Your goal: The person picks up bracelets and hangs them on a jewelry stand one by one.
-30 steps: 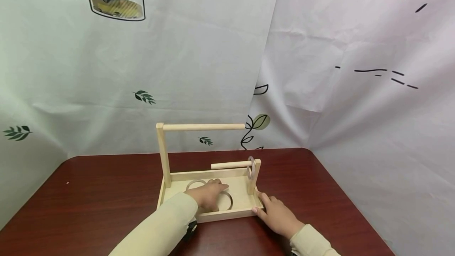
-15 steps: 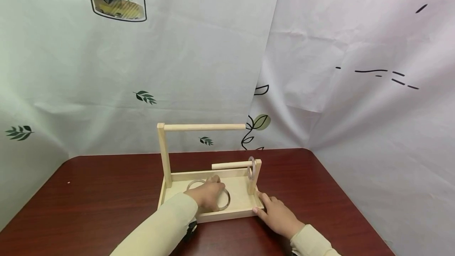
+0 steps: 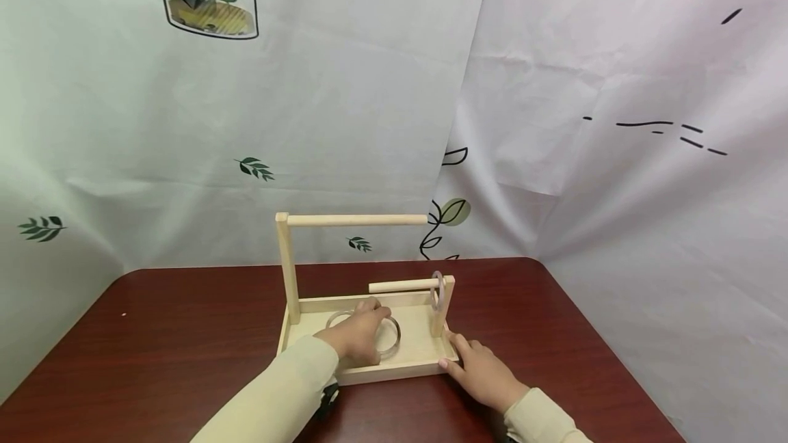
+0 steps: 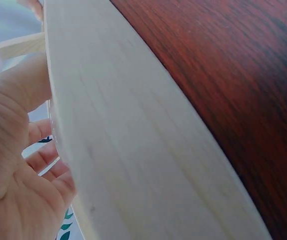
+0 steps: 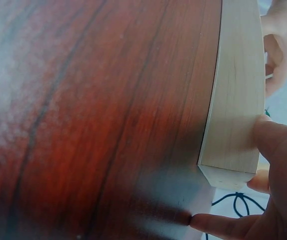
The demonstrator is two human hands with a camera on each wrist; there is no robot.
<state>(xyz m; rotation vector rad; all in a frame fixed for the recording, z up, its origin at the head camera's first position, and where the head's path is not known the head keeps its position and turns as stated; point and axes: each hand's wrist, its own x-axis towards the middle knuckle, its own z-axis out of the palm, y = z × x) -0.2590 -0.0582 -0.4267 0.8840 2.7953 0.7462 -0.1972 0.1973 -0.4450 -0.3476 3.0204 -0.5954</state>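
A pale wooden jewelry stand [image 3: 409, 369] with a shallow tray base sits on the table. My left hand [image 3: 359, 339] reaches into the tray and pinches a bangle [image 3: 398, 342] between thumb and fingers. Partly covered by that hand, a second bangle [image 3: 334, 317] lies on the tray floor. A translucent lilac bangle [image 3: 442, 294] hangs on the stand's lower bar, near its post. At the tray's front right corner my right hand [image 3: 485, 376] grips the walls, thumb at the front rim and fingers along the end. The left wrist view shows the front wall beside my left hand [image 4: 13, 150].
The stand's tall left post carries a long upper bar [image 3: 357, 220]; a shorter lower bar [image 3: 400, 286] extends left from the right post. Beneath is a dark red wooden table [image 3: 203, 340]. A white printed cloth [image 3: 345, 101] hangs behind it.
My left fingers have drawn together on the bangle in the tray, and it has shifted slightly up in the view. The right hand stays at the corner.
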